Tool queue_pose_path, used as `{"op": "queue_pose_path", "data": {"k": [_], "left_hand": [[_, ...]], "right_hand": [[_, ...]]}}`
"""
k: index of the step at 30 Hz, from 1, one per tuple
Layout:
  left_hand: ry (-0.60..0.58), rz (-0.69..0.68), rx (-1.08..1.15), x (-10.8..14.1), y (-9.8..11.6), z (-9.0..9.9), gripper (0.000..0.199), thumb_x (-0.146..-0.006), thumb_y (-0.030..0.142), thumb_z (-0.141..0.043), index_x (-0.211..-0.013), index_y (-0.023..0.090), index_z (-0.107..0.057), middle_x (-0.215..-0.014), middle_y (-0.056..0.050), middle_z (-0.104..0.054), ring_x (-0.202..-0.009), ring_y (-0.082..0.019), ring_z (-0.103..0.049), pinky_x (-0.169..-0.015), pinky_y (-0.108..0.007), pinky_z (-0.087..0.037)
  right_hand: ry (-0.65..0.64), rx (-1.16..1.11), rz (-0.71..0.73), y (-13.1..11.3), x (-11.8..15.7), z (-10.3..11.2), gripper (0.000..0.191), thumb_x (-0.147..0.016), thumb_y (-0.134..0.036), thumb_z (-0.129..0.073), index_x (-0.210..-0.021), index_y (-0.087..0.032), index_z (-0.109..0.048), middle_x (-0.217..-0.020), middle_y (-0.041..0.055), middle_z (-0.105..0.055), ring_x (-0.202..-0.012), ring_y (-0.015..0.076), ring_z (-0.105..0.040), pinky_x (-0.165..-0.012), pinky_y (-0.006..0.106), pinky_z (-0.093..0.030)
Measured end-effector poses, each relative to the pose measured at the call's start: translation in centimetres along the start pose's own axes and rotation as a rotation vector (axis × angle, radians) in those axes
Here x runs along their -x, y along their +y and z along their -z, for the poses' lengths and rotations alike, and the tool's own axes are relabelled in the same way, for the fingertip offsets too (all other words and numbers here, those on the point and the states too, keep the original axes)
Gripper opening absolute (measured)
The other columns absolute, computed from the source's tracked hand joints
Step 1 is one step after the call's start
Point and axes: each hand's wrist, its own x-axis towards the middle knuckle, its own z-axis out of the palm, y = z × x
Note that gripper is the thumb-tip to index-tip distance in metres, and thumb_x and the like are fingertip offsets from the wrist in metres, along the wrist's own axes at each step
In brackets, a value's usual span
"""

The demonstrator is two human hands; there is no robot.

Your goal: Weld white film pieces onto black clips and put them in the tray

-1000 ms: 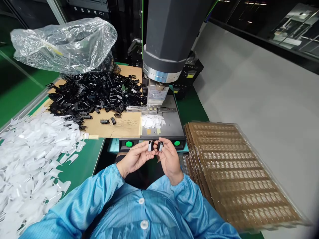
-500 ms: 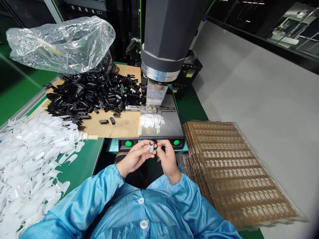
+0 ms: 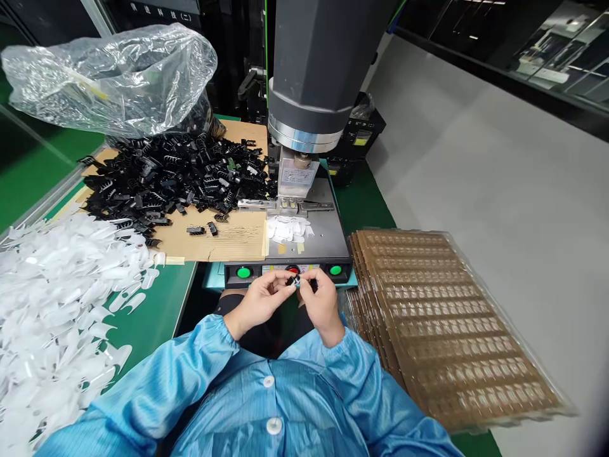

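Both hands meet in front of the machine's front panel. My left hand (image 3: 263, 299) pinches a small black part (image 3: 292, 280) between thumb and fingers. My right hand (image 3: 321, 303) touches the same part from the other side, its fingers curled, with another dark piece (image 3: 313, 285) showing at them. White pieces (image 3: 289, 229) lie on the machine's grey base (image 3: 323, 241) just beyond my hands. A heap of black parts (image 3: 181, 174) rests on cardboard (image 3: 233, 244), and a large pile of white pieces (image 3: 61, 311) covers the left side.
The dark machine head (image 3: 309, 70) hangs over the base, which has green buttons (image 3: 243, 272) at its front. Stacked brown trays under clear plastic (image 3: 457, 324) stand at the right. A clear plastic bag (image 3: 118, 82) sits behind the black heap.
The white piece seen at my left fingertips before no longer shows its face; a black part is visible there now. The whole view has shifted slightly.
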Motion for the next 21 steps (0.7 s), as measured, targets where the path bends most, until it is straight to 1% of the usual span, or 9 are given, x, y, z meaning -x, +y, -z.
{"op": "queue_pose_path", "data": {"k": [3,7,11,16,19,21], "left_hand": [[-0.006,-0.002,-0.025,0.05,-0.07,0.09,0.031,-0.088,0.035,-0.086,-0.115,0.021,-0.079,-0.111,-0.01,-0.079,-0.093,-0.019,-0.074,-0.09,-0.034,-0.061],[-0.014,-0.008,-0.035,0.1,-0.13,0.1,0.03,-0.089,0.034,-0.085,-0.115,0.021,-0.079,-0.111,-0.01,-0.079,-0.095,-0.02,-0.075,-0.093,-0.035,-0.061],[-0.006,-0.011,-0.043,0.11,-0.14,0.05,0.03,-0.088,0.035,-0.086,-0.114,0.021,-0.08,-0.109,-0.01,-0.079,-0.093,-0.02,-0.074,-0.091,-0.035,-0.061],[0.008,-0.029,-0.064,0.12,-0.12,-0.01,0.031,-0.086,0.036,-0.088,-0.112,0.02,-0.08,-0.104,-0.009,-0.079,-0.087,-0.018,-0.073,-0.085,-0.032,-0.061],[-0.001,-0.014,-0.033,0.08,-0.1,-0.02,0.032,-0.086,0.038,-0.088,-0.111,0.02,-0.079,-0.097,-0.007,-0.079,-0.083,-0.017,-0.073,-0.082,-0.03,-0.062],[-0.002,0.019,0.009,0.0,-0.12,-0.02,0.032,-0.088,0.041,-0.086,-0.11,0.019,-0.078,-0.094,-0.006,-0.078,-0.079,-0.016,-0.074,-0.081,-0.032,-0.064]], "right_hand": [[-0.011,0.028,-0.012,-0.29,0.03,0.13,0.007,-0.09,-0.03,-0.064,-0.087,-0.025,-0.066,-0.085,0.0025,-0.074,-0.08,0.0231,-0.07,-0.077,0.036,-0.056],[-0.015,0.058,0.009,-0.44,-0.06,0.32,0.006,-0.089,-0.029,-0.063,-0.086,-0.025,-0.065,-0.084,0.0018,-0.073,-0.079,0.0223,-0.07,-0.077,0.036,-0.055],[-0.015,0.046,0.009,-0.17,-0.15,0.4,0.008,-0.089,-0.031,-0.063,-0.085,-0.025,-0.066,-0.082,0.0016,-0.073,-0.078,0.0219,-0.069,-0.076,0.035,-0.055],[-0.01,0.047,0.019,0.13,-0.23,0.3,0.01,-0.089,-0.032,-0.062,-0.084,-0.024,-0.066,-0.08,0.0015,-0.072,-0.076,0.0211,-0.068,-0.074,0.034,-0.054],[0.002,0.036,0.043,0.11,-0.1,0.05,0.01,-0.091,-0.031,-0.06,-0.087,-0.023,-0.065,-0.084,0.0019,-0.071,-0.08,0.0207,-0.068,-0.078,0.034,-0.055],[0.037,0.035,0.069,0.03,0.15,-0.19,0.009,-0.093,-0.03,-0.06,-0.093,-0.023,-0.064,-0.088,0.0023,-0.07,-0.083,0.0202,-0.068,-0.081,0.034,-0.055]]}}
